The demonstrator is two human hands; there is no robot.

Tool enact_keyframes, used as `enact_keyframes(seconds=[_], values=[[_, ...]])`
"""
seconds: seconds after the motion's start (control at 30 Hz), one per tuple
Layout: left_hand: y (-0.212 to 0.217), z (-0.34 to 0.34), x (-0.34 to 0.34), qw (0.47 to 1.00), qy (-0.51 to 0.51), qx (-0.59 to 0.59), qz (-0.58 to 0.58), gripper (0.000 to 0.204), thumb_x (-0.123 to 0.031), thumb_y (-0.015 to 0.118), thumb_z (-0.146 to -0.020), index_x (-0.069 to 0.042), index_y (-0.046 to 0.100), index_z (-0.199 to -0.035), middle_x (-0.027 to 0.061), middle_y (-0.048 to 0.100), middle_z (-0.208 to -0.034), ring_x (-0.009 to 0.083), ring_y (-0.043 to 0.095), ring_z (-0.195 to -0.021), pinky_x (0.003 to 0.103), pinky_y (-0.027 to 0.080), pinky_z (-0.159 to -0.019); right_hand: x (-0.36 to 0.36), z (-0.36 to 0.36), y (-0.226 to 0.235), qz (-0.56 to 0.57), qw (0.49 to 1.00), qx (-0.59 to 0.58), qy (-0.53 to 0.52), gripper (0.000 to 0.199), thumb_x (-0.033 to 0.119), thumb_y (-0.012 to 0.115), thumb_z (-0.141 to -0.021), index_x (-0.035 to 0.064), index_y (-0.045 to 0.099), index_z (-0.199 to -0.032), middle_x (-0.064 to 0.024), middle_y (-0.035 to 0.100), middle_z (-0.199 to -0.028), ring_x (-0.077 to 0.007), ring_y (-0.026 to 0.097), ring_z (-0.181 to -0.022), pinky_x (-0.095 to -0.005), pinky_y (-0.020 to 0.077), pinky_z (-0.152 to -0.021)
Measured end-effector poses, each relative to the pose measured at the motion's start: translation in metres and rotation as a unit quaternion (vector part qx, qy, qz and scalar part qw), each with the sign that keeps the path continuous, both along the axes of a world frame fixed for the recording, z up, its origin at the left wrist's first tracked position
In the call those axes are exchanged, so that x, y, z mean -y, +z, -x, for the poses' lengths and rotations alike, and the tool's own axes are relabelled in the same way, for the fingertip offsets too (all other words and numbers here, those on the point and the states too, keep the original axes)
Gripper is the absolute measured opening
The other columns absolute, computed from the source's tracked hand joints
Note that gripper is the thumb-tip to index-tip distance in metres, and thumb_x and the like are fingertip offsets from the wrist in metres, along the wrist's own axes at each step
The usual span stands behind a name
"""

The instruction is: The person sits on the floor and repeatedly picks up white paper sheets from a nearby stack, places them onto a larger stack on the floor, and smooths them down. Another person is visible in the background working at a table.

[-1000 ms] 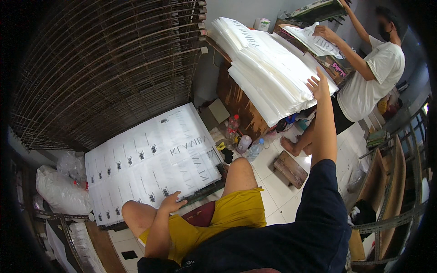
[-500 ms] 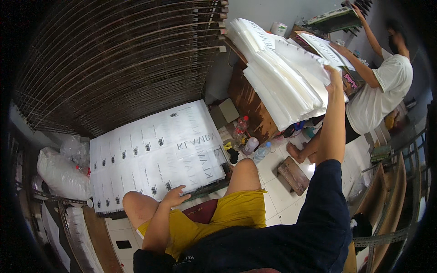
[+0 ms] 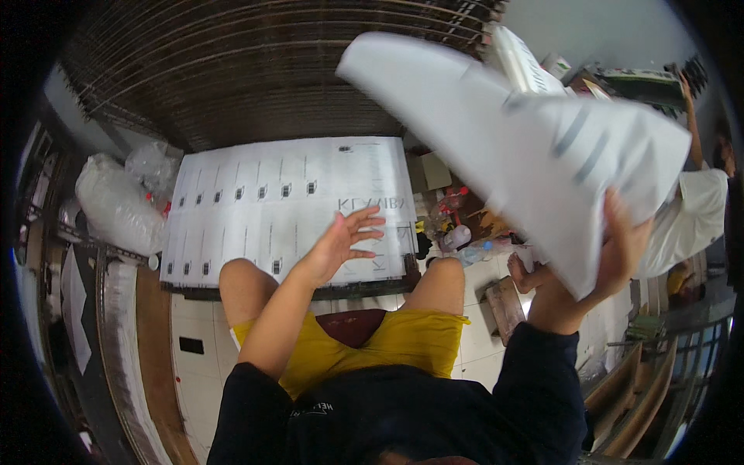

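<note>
Plainly, the right hand (image 3: 622,248) has its grip clenched on a large, limp, white printed sheet (image 3: 488,143), lifted off to the right of the low, dark-edged table (image 3: 364,287). From where I stand, the fingers hold that sheet near its lower end, so most of it spreads beyond the grip toward the table's far right corner, while a grey-marked part bends away on the other side; one pointed corner hangs just beside the hand. Blur hides the exact fingertip contact. The left hand (image 3: 345,242) grasps nothing, its fingers spread, above the right part of the table, where flat white sheets with black print (image 3: 256,221) lie. Past the table's far side stands a dark metal wire rack (image 3: 256,77); left of the table sits a bulging, whitish plastic bag (image 3: 116,203). Well right of the table, a person in a white shirt (image 3: 694,213) raises an arm.
</note>
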State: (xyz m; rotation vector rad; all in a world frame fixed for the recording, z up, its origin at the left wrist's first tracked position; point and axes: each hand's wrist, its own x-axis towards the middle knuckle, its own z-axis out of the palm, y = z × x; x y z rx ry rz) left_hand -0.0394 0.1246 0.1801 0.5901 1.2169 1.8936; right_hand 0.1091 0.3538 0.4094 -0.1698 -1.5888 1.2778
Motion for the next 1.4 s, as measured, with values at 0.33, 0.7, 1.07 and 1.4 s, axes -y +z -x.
enact_keyframes(seconds=[0.33,0.7,1.07,1.4], values=[[-0.009,0.036,0.097,0.964,0.102,0.171,-0.179,0.080,-0.067,0.036,-0.087,-0.003,0.044,-0.134,0.0086,0.059,-0.116,0.0205,0.055,-0.104,0.034,0.048,-0.078,0.007,0.049,-0.133,0.199,0.897,0.267,0.290,0.060,0.002,0.066,-0.067,-0.0068,0.046,-0.123,-0.0149,0.059,-0.110,-0.0233,0.060,-0.100,-0.0338,0.0452,-0.091],[-0.076,0.153,0.011,0.938,0.281,0.165,0.120,0.042,-0.015,0.056,-0.090,-0.012,0.051,-0.131,-0.0002,0.059,-0.104,0.0094,0.051,-0.090,0.025,0.040,-0.071,-0.108,0.241,-0.289,0.328,0.765,0.360,0.421,0.045,-0.004,0.056,-0.073,-0.0028,0.052,-0.118,-0.0147,0.062,-0.106,-0.0228,0.064,-0.092,-0.0319,0.0523,-0.080],[-0.175,0.102,-0.013,0.900,0.299,0.151,0.278,0.045,-0.011,0.060,-0.084,-0.011,0.054,-0.129,0.0024,0.061,-0.090,0.0138,0.058,-0.077,0.030,0.048,-0.060,-0.128,0.181,-0.418,0.277,0.831,0.381,0.298,0.057,-0.011,0.059,-0.073,0.0042,0.050,-0.128,-0.0087,0.063,-0.110,-0.0193,0.061,-0.096,-0.0307,0.0510,-0.081],[-0.349,0.100,-0.024,0.791,0.218,-0.067,0.567,0.049,-0.015,0.064,-0.072,-0.010,0.060,-0.121,0.0138,0.069,-0.095,0.0273,0.066,-0.091,0.036,0.052,-0.083,-0.141,0.181,-0.582,0.069,0.767,0.635,0.063,0.072,-0.001,0.063,-0.064,0.0166,0.047,-0.132,-0.0074,0.060,-0.090,-0.0206,0.060,-0.084,-0.0352,0.0483,-0.076]])
